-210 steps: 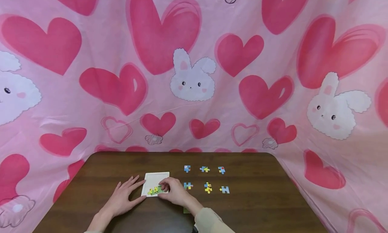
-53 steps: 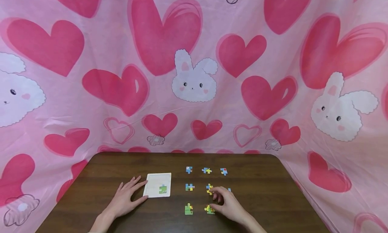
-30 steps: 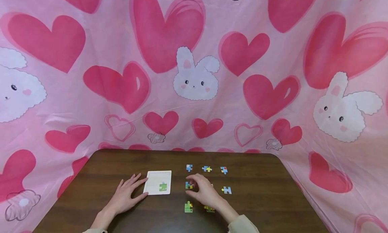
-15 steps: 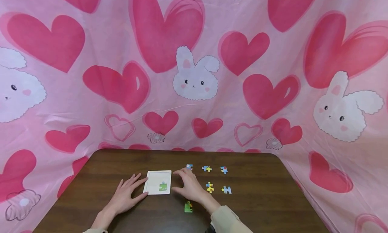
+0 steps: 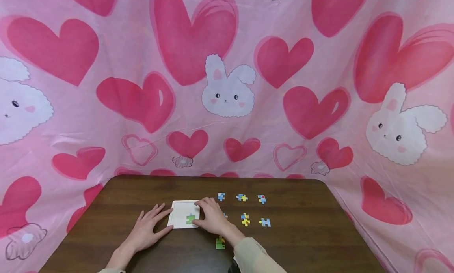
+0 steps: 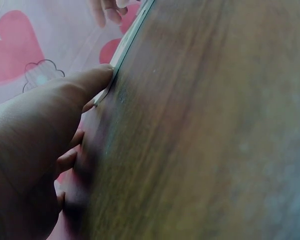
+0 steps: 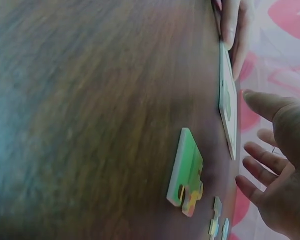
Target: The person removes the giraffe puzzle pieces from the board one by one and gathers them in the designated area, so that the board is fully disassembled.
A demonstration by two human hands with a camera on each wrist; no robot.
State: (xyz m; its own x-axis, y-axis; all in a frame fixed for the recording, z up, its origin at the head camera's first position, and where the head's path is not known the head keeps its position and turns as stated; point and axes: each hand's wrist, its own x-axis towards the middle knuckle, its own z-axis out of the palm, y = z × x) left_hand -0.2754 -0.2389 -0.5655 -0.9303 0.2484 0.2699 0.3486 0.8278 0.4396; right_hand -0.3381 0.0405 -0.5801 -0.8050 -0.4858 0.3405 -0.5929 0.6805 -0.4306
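A white square puzzle tray [image 5: 180, 215] lies on the table. One green jigsaw piece [image 5: 190, 219] sits in its near right part. At the tray's left side rests my left hand [image 5: 146, 228], fingers spread, with thumb and index finger touching the edge. In the left wrist view the left thumb [image 6: 92, 82] lies against the tray's rim [image 6: 124, 50]. My right hand [image 5: 214, 217] reaches over the tray's right edge, thumb beside the green piece. The right wrist view shows that hand [image 7: 284, 155] with thumb and fingers apart and nothing between them.
Loose jigsaw pieces stand in rows right of the tray: a blue one [image 5: 221, 197], a yellow-blue one [image 5: 245, 219] and several others. A green piece [image 5: 220, 243] lies near the right sleeve, which hides part of the table [image 5: 301, 233]. A pink heart-patterned cloth [image 5: 227, 127] hangs behind.
Seven seconds ago several joined green-yellow pieces lay along the tray's near side; now one remains there and others lie on the table. My right hand has moved left from the loose pieces to the tray.
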